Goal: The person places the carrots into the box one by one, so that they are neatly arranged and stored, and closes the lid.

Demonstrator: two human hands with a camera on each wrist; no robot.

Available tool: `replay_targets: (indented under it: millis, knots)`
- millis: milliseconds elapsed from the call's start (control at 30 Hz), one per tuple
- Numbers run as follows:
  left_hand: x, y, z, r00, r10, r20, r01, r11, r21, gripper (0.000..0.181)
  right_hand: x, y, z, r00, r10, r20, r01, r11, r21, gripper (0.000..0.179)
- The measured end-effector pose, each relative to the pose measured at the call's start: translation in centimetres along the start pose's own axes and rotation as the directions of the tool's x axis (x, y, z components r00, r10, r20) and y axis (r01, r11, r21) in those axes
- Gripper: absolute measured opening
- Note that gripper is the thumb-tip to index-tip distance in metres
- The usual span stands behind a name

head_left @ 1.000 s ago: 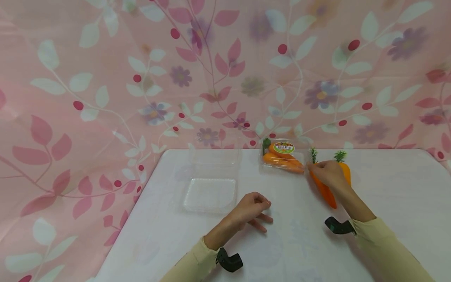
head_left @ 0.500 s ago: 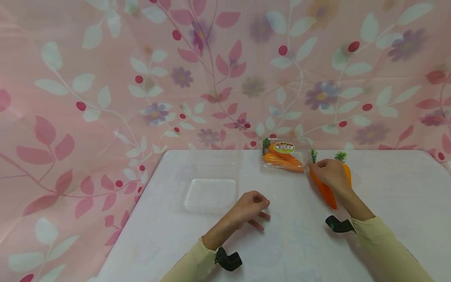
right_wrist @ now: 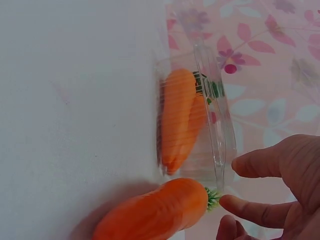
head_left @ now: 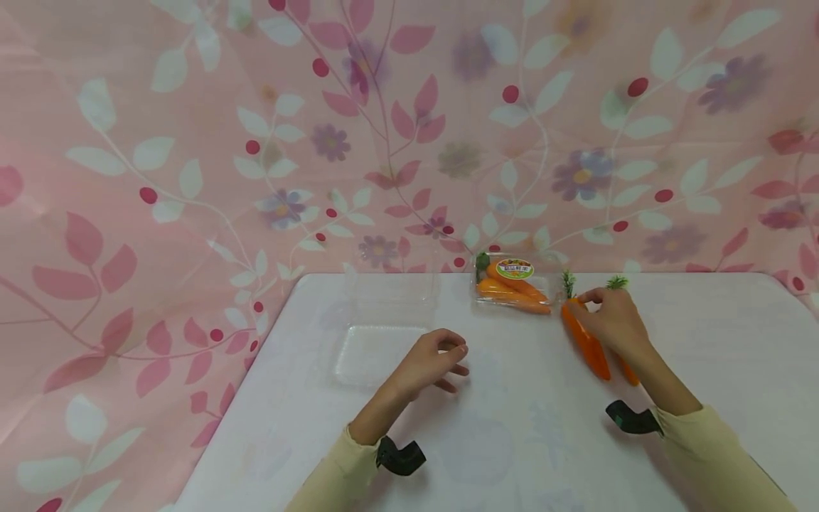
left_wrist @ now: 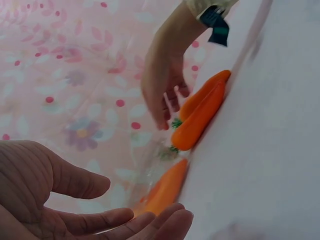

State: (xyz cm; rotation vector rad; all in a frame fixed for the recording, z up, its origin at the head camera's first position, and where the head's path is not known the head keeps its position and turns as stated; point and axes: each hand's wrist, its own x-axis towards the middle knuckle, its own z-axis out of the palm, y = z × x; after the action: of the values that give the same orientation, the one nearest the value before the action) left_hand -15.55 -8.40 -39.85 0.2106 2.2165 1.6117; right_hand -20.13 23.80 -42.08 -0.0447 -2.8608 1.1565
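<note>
Here is the right hand (head_left: 611,316), and we see nothing in its grasp: thumb and forefinger stand apart, the other fingers loosely bent. In its own wrist view a fingertip sits right at the leafy top of the front carrot (head_left: 585,344); whether it touches, we can't tell. That carrot lies on the table at the hand's seven to eight o'clock. Just beside it we have the second carrot (head_left: 630,371), partly hidden by the hand, its green leaves (head_left: 617,283) at twelve and its orange tip at five.

Over between nine and ten o'clock, near the front carrot, we spot a clear box (head_left: 539,286) with carrots inside and an oval label (head_left: 515,269) on top. Just below nine o'clock, well apart, we find the left hand (head_left: 430,361), fingers softly curved, thumb clear of them, holding nothing. At that hand's nine lies an unfolded clear container (head_left: 380,355), its lid (head_left: 390,286) laid back toward eleven. Beneath it all we get the white table (head_left: 512,427), and beyond, a pink floral cloth (head_left: 409,142).
</note>
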Motion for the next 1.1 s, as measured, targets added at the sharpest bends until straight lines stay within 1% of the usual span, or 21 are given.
replay_targets:
  millis: [133,267,467,633,800,900,1100]
  knots:
    - [-0.2,0.4,-1.5,0.999,0.035,-0.041,-0.033,0.999,0.039,0.034,-0.6,0.1,-0.1,1.0,-0.016,0.008,0.016,0.999,-0.029,0.049]
    - [-0.6,0.5,-3.1,0.994,0.065,-0.09,-0.057,0.994,0.091,0.038,-1.1,-0.1,-0.2,0.999,-0.038,0.013,0.039,0.998,-0.053,0.048]
    - [-1.1,0.3,-5.2,0.984,0.104,-0.143,-0.089,0.99,0.114,0.04,-1.7,-0.5,-0.5,0.998,-0.057,0.012,0.057,0.995,-0.076,0.048]
    - [-1.4,0.1,-6.5,0.974,0.097,-0.203,-0.064,0.984,0.167,0.039,-2.1,-0.6,-0.5,0.997,-0.065,0.03,0.067,0.995,-0.07,0.052]
    - [-1.4,-0.6,-7.9,0.959,0.112,-0.261,-0.047,0.969,0.243,0.039,-2.6,-0.8,-0.6,0.997,-0.075,0.033,0.078,0.994,-0.076,0.051]
    - [-1.5,-0.9,-8.8,0.951,0.123,-0.284,-0.039,0.958,0.284,0.039,-2.8,-0.9,-0.6,0.997,-0.075,0.032,0.078,0.994,-0.075,0.05]
    - [-1.7,-1.5,-10.5,0.943,0.121,-0.311,-0.009,0.941,0.339,0.039,-3.0,-0.9,-0.6,0.997,-0.071,0.036,0.073,0.995,-0.074,0.05]
